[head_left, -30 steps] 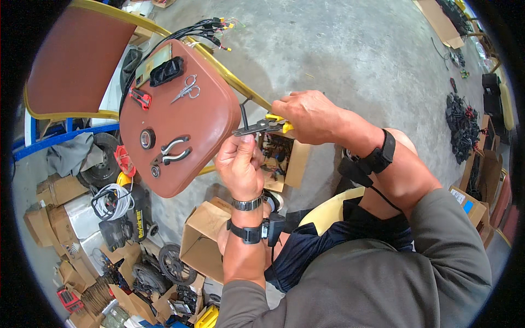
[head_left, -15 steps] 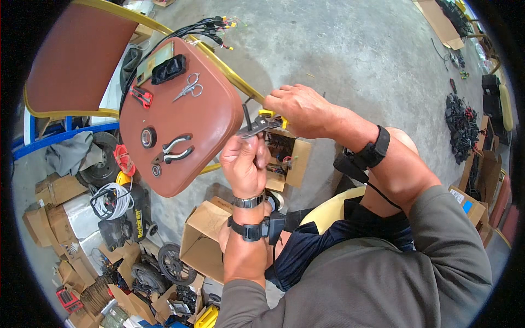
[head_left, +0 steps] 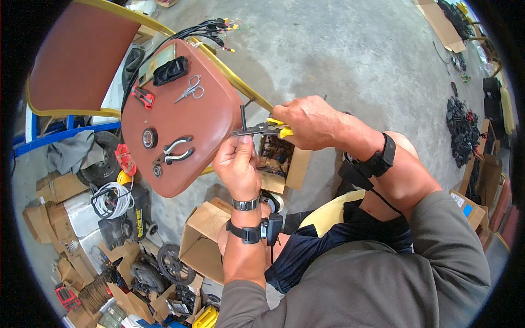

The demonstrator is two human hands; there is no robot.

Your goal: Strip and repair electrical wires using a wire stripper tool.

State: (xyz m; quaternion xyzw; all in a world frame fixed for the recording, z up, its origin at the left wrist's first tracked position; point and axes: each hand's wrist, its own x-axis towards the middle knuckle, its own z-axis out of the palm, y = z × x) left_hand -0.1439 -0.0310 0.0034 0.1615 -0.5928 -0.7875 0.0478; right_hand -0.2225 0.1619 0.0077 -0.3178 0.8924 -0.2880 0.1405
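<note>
My right hand (head_left: 313, 121) is wrapped round the yellow handles of a pair of wire strippers (head_left: 261, 128), whose dark flat jaws point left. Those jaws cross a thin black cable (head_left: 244, 115) just above my left thumb. The cable's end sticks up beyond the jaws, beside the edge of the brown chair seat (head_left: 216, 117). My left hand (head_left: 238, 164) is closed in a pinch on the cable below the jaws; its curled fingers hide the rest of the grip.
On the seat lie scissors (head_left: 189, 89), a red cutter (head_left: 144, 97), a black tape roll (head_left: 149, 138), white-handled pliers (head_left: 178, 150) and a black case (head_left: 170, 70). Cables (head_left: 210, 27) hang over its far edge. Cardboard boxes (head_left: 203, 238) stand below my arms; a wheel (head_left: 176, 261) lies lower left.
The strippers have turned so their jaws lie more level, pointing left across the cable. My left hand has shifted slightly left, and my right hand slightly right and nearer to me.
</note>
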